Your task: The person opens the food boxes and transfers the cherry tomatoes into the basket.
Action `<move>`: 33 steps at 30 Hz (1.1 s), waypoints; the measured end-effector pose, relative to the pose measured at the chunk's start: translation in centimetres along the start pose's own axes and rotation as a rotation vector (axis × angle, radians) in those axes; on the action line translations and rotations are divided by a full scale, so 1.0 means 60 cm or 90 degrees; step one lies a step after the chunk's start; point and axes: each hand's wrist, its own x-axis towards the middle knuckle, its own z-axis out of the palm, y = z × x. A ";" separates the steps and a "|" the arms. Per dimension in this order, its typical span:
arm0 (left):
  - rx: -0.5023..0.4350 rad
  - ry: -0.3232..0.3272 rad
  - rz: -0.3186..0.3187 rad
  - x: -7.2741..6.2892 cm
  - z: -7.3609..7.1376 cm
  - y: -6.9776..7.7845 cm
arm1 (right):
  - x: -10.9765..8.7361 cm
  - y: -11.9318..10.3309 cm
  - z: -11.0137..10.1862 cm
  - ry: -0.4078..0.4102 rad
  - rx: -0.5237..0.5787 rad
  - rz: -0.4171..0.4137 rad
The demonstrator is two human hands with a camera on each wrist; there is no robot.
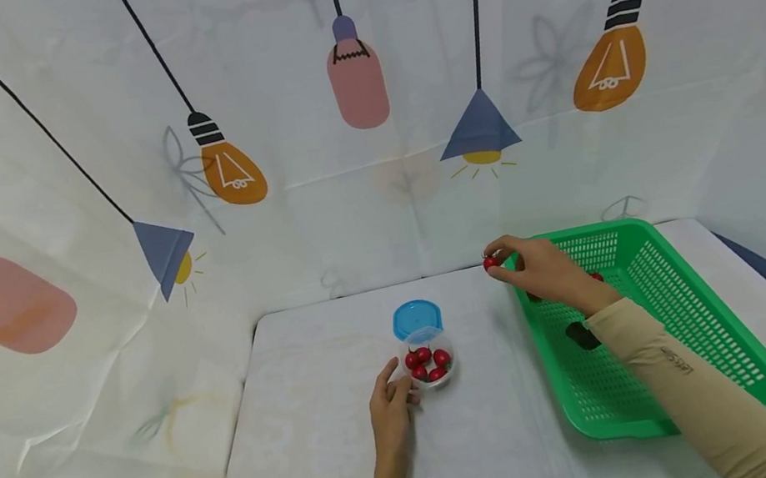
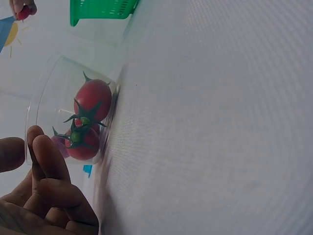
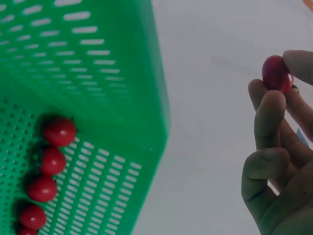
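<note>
My right hand (image 1: 534, 269) pinches a small red cherry tomato (image 3: 277, 74) between thumb and fingertips, up over the far left rim of a green plastic basket (image 1: 562, 378). My left hand (image 1: 392, 417) is at the near left side of a clear plastic cup (image 1: 450, 346), its fingers loosely bent and fingertips right at the cup's wall in the left wrist view. Inside the cup lie several cherry tomatoes (image 1: 438, 374) with green stems. More cherry tomatoes (image 3: 59, 131) sit in a row along the basket's bottom, mostly hidden by my right arm in the head view.
A blue round lid (image 1: 416, 317) lies just behind the cup on the white-covered table (image 1: 307, 421). Behind the table hangs a white cloth (image 1: 320, 224) printed with lamps. The basket takes up the table's right side.
</note>
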 end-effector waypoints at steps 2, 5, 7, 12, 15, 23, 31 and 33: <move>0.001 0.004 0.001 0.002 0.000 -0.004 | -0.003 0.009 -0.006 -0.006 0.003 0.007; -0.002 0.006 0.003 0.003 0.000 -0.006 | -0.006 0.021 -0.012 0.000 -0.011 0.009; -0.004 0.006 0.005 0.002 0.000 -0.005 | -0.009 0.029 -0.016 0.010 -0.030 0.007; -0.006 0.002 0.009 0.000 -0.001 -0.005 | -0.018 0.051 -0.028 0.033 -0.060 0.000; -0.008 0.003 0.012 -0.001 -0.001 -0.003 | -0.023 0.067 -0.037 0.034 -0.062 0.002; 0.002 0.006 0.020 0.001 -0.002 -0.005 | -0.034 0.106 -0.058 0.021 -0.084 0.045; -0.004 0.006 -0.001 -0.008 -0.002 0.019 | -0.044 0.130 -0.076 0.022 -0.124 0.087; -0.003 0.000 -0.002 -0.021 -0.003 0.043 | -0.047 0.136 -0.080 0.033 -0.138 0.089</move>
